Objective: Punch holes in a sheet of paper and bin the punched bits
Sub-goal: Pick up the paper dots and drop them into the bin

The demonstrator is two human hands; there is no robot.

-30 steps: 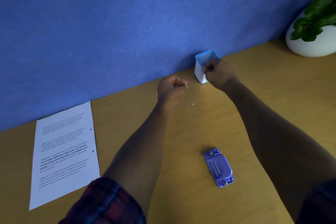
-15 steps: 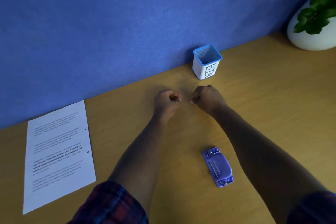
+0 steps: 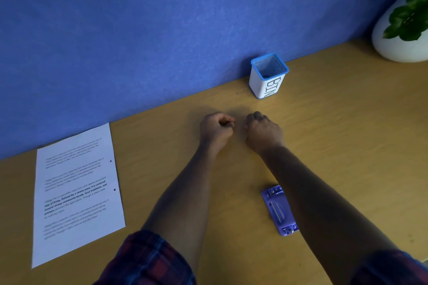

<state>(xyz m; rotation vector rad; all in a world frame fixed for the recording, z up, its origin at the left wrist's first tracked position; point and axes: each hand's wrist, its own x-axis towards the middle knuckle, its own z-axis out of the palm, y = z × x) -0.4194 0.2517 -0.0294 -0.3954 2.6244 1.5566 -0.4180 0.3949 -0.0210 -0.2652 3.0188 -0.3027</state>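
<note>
My left hand [image 3: 216,128] rests on the wooden desk as a fist and nothing shows in it. Just to its right, my right hand [image 3: 264,132] has its fingers curled, the tips pinched together down at the desk surface. The small white punched bit is hidden under those fingertips. The white bin [image 3: 268,81] with a blue rim stands against the blue wall, a little beyond my right hand. The purple hole punch [image 3: 279,209] lies near my right forearm. The printed sheet of paper [image 3: 76,192] lies at the left with two holes along its right edge.
A white plant pot [image 3: 398,39] with green leaves stands at the far right corner. The blue wall [image 3: 162,30] runs along the back of the desk. Bare desk surface [image 3: 347,122] lies to the right of my hands.
My right hand has come back from over the bin down to the desk beside my left hand, onto the spot where a white bit lay. The left hand has hardly moved.
</note>
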